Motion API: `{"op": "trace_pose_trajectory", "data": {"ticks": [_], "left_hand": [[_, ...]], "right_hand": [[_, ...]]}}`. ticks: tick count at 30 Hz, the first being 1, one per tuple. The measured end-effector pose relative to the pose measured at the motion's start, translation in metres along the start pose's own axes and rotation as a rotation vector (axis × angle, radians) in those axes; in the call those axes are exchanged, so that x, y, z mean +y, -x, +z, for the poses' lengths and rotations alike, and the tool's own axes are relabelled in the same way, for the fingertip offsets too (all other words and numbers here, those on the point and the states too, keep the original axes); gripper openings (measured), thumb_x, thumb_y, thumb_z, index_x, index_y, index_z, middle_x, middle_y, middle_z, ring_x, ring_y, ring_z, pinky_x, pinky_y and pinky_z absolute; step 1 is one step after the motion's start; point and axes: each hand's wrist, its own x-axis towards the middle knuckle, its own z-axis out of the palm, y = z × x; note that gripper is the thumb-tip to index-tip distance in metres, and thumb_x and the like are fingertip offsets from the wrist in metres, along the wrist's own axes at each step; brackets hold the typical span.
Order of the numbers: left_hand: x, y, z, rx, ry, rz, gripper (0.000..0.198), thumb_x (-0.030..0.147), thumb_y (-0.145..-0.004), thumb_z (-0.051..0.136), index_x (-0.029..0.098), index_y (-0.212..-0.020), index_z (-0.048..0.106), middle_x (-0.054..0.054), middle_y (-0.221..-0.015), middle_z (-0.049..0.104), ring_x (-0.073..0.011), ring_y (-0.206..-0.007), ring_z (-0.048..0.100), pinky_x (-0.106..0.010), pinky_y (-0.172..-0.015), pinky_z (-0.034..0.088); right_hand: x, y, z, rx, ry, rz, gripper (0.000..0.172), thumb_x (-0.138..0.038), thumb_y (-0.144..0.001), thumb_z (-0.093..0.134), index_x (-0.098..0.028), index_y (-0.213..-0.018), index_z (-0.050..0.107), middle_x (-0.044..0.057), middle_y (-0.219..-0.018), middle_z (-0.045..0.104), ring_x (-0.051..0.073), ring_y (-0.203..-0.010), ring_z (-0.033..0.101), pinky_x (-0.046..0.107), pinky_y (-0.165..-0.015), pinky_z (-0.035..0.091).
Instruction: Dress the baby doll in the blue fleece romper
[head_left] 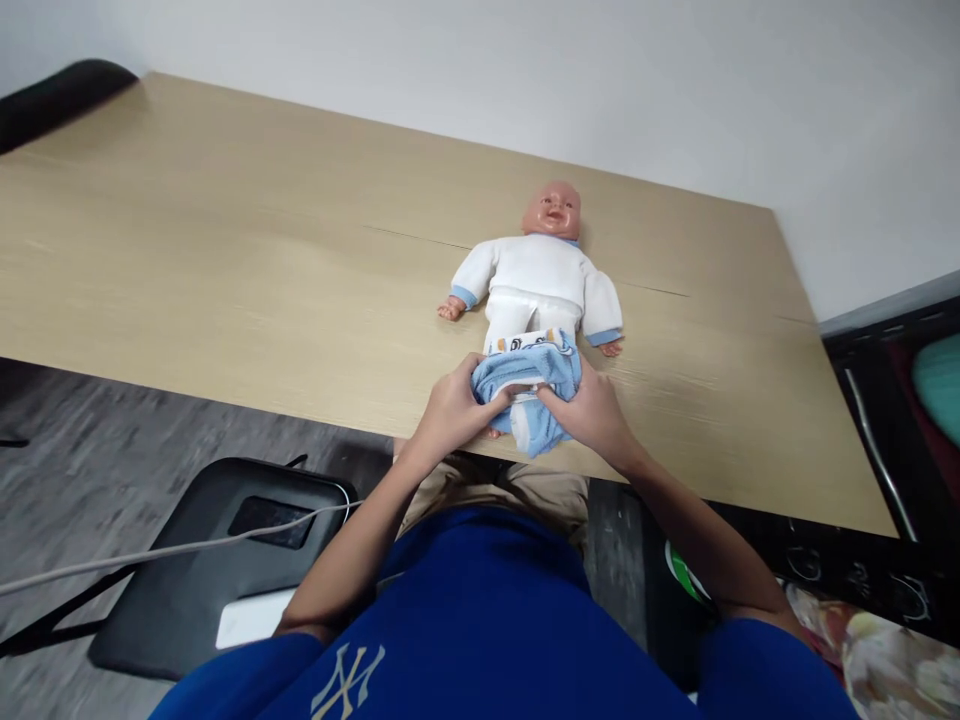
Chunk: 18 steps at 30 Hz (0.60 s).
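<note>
Closest to me, below the near edge of the table (247, 280), a black padded chair (165, 600) sits to the left, its flat seat bearing a dark phone (271, 522) and a white rectangular object I can't identify; a pale cable (217, 545) runs across it. At the table's near edge my left hand (452, 402) and right hand (596, 410) are both clamped on what look like light-blue baby trousers (525, 365), one at each side, thumbs bent inward over the bunched cloth, which I judge spreads it evenly and stops it collapsing. The trousers lie gathered about the lower legs of the baby doll (536, 265); one foot shows at the left, but I can't tell how far the legs run inside. The doll lies face up, feet towards me, so its legs fall within easy reach, and the bare tabletop takes its weight, leaving both hands for the fabric. Its arms rest out to either side, its head points to the far edge, and beyond stands the pale wall (525, 80).
</note>
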Motion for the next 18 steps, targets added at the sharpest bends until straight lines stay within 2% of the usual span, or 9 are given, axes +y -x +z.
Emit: {"op": "trace_pose_trajectory", "data": {"ticks": [3, 7, 11, 13, 15, 18], "left_hand": [[-0.005, -0.012, 0.002, -0.006, -0.053, 0.009, 0.036, 0.048, -0.098, 0.078, 0.026, -0.124, 0.068, -0.004, -0.102, 0.080, -0.0335, -0.097, 0.079, -0.040, -0.084, 0.051], [-0.010, -0.032, 0.006, 0.002, -0.035, -0.001, 0.031, 0.041, -0.098, 0.075, 0.027, -0.124, 0.066, -0.003, -0.100, 0.078, -0.0325, -0.096, 0.078, -0.041, -0.085, 0.050], [-0.010, -0.055, 0.010, 0.032, 0.002, 0.023, 0.026, 0.042, -0.100, 0.074, 0.027, -0.120, 0.066, -0.004, -0.105, 0.079, -0.0317, -0.101, 0.078, -0.041, -0.089, 0.051], [-0.007, -0.061, 0.008, 0.042, 0.023, 0.027, 0.027, 0.043, -0.102, 0.075, 0.026, -0.121, 0.067, -0.005, -0.110, 0.081, -0.0319, -0.105, 0.079, -0.042, -0.092, 0.053], [0.000, -0.060, 0.004, 0.040, 0.052, 0.031, 0.025, 0.043, -0.103, 0.074, 0.026, -0.120, 0.068, -0.005, -0.111, 0.083, -0.0309, -0.105, 0.079, -0.042, -0.092, 0.054], [0.011, -0.043, -0.006, 0.003, 0.093, 0.017, 0.025, 0.042, -0.105, 0.071, 0.026, -0.123, 0.070, -0.003, -0.108, 0.084, -0.0280, -0.098, 0.078, -0.041, -0.090, 0.055]], "right_hand": [[0.003, -0.007, 0.002, -0.017, 0.035, 0.013, 0.068, -0.039, -0.089, 0.088, -0.022, -0.154, 0.080, 0.016, -0.112, 0.093, 0.049, -0.113, 0.089, 0.061, -0.101, 0.073], [0.010, -0.020, 0.008, -0.019, 0.030, 0.019, 0.059, -0.043, -0.089, 0.089, -0.024, -0.145, 0.084, 0.014, -0.110, 0.093, 0.045, -0.106, 0.090, 0.060, -0.101, 0.073], [0.012, -0.043, 0.010, 0.070, 0.035, 0.013, 0.059, -0.041, -0.090, 0.087, -0.021, -0.146, 0.084, 0.016, -0.116, 0.093, 0.046, -0.115, 0.090, 0.059, -0.105, 0.070], [0.007, -0.051, 0.006, 0.083, 0.046, 0.011, 0.042, -0.039, -0.091, 0.085, -0.020, -0.129, 0.087, 0.017, -0.113, 0.093, 0.046, -0.113, 0.089, 0.056, -0.102, 0.069], [-0.001, -0.053, -0.004, 0.061, 0.067, -0.004, 0.023, -0.038, -0.091, 0.084, -0.021, -0.107, 0.085, 0.015, -0.101, 0.091, 0.042, -0.101, 0.088, 0.050, -0.093, 0.067], [-0.016, -0.040, -0.020, -0.003, 0.097, -0.074, 0.017, -0.040, -0.090, 0.084, -0.024, -0.093, 0.078, 0.009, -0.084, 0.085, 0.034, -0.080, 0.081, 0.042, -0.078, 0.059]]}}
